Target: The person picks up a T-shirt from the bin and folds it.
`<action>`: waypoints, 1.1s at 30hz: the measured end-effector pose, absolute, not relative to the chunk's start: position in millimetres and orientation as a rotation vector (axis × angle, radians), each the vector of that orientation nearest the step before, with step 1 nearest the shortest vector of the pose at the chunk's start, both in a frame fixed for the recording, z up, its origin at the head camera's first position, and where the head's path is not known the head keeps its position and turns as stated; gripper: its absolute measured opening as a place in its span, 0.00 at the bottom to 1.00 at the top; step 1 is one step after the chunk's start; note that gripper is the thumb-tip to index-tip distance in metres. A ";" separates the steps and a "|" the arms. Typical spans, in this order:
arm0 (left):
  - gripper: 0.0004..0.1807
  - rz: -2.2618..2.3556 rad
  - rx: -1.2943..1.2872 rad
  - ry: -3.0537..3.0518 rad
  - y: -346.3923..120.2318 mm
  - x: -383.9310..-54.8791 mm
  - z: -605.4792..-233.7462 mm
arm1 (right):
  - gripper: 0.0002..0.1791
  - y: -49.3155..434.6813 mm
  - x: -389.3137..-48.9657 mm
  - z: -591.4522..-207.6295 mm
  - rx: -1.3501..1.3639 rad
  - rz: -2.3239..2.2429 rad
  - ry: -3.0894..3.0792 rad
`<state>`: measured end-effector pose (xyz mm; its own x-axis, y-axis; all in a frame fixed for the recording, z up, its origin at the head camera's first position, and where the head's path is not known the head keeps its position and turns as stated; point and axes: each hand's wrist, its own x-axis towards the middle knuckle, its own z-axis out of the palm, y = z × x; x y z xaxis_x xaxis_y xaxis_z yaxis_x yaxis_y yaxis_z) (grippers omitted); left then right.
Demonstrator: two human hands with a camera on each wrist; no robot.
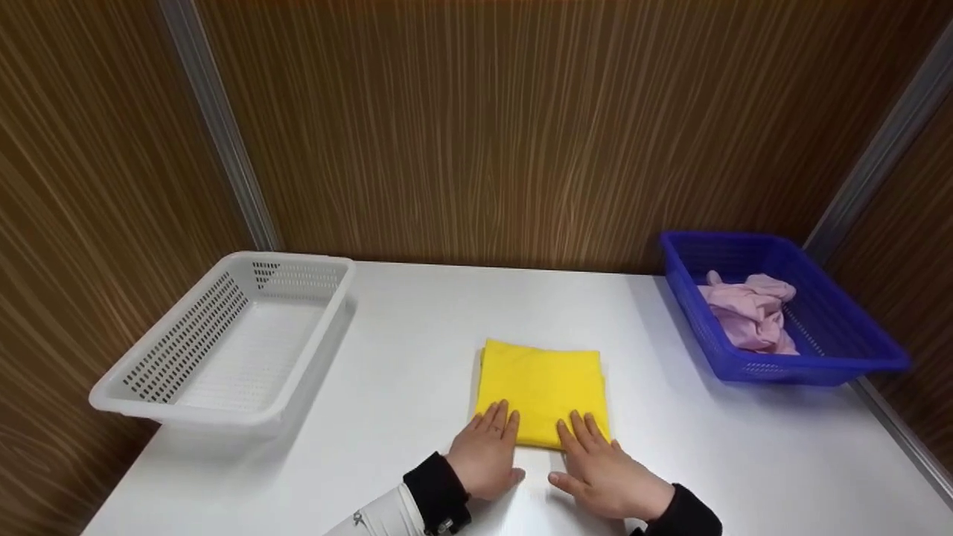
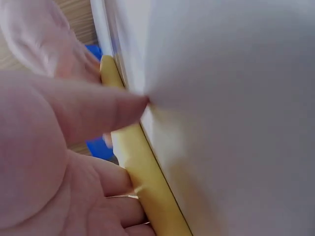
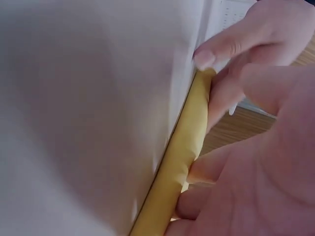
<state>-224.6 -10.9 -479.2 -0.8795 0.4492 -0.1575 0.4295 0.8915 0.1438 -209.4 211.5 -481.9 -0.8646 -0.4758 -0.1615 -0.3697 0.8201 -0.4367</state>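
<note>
A yellow cloth (image 1: 542,380), folded into a flat, nearly square stack, lies on the white table. My left hand (image 1: 486,452) rests its straight fingers on the near left corner, thumb on the table side. On the near right corner lie the fingers of my right hand (image 1: 604,470), also straight, with the thumb spread toward the left hand. Both wrist views show the cloth's rounded near edge, a yellow fold (image 2: 142,177) in the left one and the same fold (image 3: 172,172) in the right, with fingers on top of it. Neither hand grips the cloth.
At the left stands a white plastic basket (image 1: 307,372) with slotted walls. A blue basket (image 1: 826,365) at the right holds a crumpled pink cloth (image 1: 748,313). Wood-grain panels (image 1: 476,134) rise behind the white table (image 1: 402,342) and on both sides.
</note>
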 end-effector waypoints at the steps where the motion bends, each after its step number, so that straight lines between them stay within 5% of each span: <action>1: 0.46 0.158 0.654 2.871 -13.2 -223.8 -479.5 | 0.47 213.9 -208.9 -482.0 -0.632 -0.572 2.742; 19: 0.47 0.143 0.541 2.877 -11.5 -222.8 -478.3 | 0.49 222.9 -208.8 -476.5 -0.494 -0.506 2.753; 33: 0.46 0.168 0.470 2.868 -6.5 -267.9 -471.3 | 0.43 220.4 -257.9 -474.6 -0.468 -0.603 2.769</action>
